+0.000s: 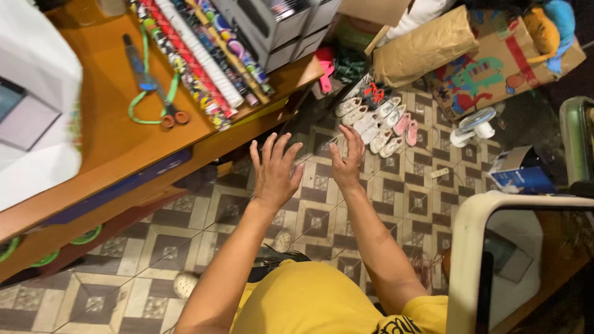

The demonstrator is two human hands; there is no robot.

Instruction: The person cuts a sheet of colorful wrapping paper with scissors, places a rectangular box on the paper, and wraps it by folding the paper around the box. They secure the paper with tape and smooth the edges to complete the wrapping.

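Note:
My left hand (274, 169) and my right hand (346, 162) are raised in front of me over the patterned tile floor (322, 216), both with fingers spread and holding nothing. They hover side by side, a little apart, just off the corner of an orange wooden table (117, 136). Rolls of patterned wrapping paper (204, 55) lie across the tabletop, with scissors (158, 102) and a green cord beside them. I wear a yellow shirt (303, 303).
Several small shoes (377, 120) are lined up on the floor beyond my hands. A brown paper bag (424, 46), a printed cardboard box (495, 68), a small white fan (473, 127), a blue box (520, 170) and a white-framed chair (476, 247) stand to the right.

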